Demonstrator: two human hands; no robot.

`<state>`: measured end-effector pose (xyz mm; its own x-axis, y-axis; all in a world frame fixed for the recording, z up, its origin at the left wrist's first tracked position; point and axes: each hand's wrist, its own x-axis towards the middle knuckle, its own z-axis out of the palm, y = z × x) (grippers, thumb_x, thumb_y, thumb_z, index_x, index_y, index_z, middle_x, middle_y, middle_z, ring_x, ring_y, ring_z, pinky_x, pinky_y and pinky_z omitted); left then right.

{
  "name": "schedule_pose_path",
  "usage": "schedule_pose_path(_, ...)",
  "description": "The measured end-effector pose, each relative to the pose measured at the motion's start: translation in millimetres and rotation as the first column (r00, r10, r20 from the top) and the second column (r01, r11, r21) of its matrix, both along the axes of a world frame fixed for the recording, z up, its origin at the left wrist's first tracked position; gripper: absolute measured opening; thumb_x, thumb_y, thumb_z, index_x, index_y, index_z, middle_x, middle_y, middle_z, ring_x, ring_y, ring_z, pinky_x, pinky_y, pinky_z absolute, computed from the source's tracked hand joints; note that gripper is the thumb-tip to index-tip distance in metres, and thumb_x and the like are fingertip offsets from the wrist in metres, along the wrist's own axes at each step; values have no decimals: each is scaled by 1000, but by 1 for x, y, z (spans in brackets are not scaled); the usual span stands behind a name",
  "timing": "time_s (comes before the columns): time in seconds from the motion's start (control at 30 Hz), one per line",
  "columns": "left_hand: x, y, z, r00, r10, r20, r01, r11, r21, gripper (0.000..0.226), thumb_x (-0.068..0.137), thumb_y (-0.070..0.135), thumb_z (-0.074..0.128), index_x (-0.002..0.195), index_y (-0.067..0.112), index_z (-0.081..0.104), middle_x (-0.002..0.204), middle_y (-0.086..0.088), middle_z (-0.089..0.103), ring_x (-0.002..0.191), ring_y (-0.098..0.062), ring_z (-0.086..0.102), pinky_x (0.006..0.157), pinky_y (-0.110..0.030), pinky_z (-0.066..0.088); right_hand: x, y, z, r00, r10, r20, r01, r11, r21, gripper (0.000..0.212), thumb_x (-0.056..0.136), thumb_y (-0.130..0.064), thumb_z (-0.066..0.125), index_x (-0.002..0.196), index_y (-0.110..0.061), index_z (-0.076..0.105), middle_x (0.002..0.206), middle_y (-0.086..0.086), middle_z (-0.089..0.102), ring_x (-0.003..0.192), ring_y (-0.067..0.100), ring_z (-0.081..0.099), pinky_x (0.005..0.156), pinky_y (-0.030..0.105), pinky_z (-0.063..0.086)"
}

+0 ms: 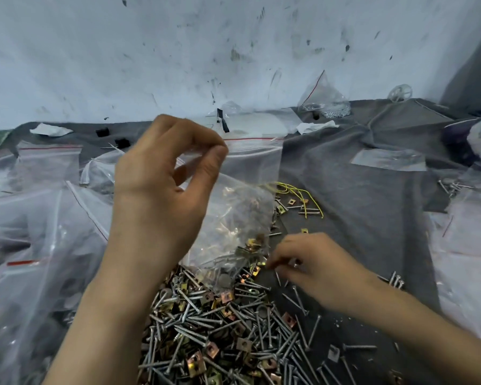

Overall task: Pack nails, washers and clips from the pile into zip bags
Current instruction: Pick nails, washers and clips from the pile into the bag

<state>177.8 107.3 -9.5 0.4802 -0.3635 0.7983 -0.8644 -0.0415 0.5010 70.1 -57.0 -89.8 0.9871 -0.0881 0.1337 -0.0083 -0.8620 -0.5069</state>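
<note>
My left hand (161, 173) pinches the top edge of a clear zip bag (245, 207) with a red strip and holds it up above the pile. The bag's bottom holds several nails, brass clips and washers. A pile of silver nails, brass clips and grey washers (222, 329) lies on the grey cloth below. My right hand (311, 262) reaches down at the pile's right edge, its fingertips curled at small pieces beside the bag's bottom; what it pinches is too small to tell.
Filled and empty zip bags (39, 218) cover the left side, and more bags (467, 245) lie at the right. A bag of silver parts (325, 104) leans on the white wall at the back. Yellow wire (297, 193) lies behind the pile.
</note>
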Motion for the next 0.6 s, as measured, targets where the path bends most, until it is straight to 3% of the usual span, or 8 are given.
schedule_pose_path(0.17, 7, 3, -3, 997, 67, 35, -67, 998, 9, 14, 92, 7, 64, 90, 20, 58, 90, 14, 52, 87, 14, 53, 69, 0, 42, 12, 5, -15, 993, -14, -118, 3, 996, -94, 30, 92, -20, 58, 120, -27, 63, 114, -4, 59, 113, 15, 51, 96, 33, 41)
schedule_pose_path(0.43, 16, 7, -2, 996, 93, 0, -93, 996, 2, 11, 92, 10, 63, 90, 20, 59, 88, 9, 54, 83, 11, 54, 66, -1, 41, 10, 1, -19, 990, 21, -138, -32, 996, -82, 28, 91, -20, 58, 118, -28, 64, 113, -6, 60, 111, 13, 51, 97, 30, 40)
schedule_pose_path(0.6, 17, 8, -3, 995, 98, -14, -98, 995, 1, 11, 92, 12, 63, 89, 21, 59, 89, 13, 54, 83, 10, 55, 66, -2, 42, 9, 6, -18, 997, 15, -79, -19, 999, -45, 23, 90, -25, 61, 112, -25, 67, 103, -6, 60, 101, 11, 55, 89, 31, 45)
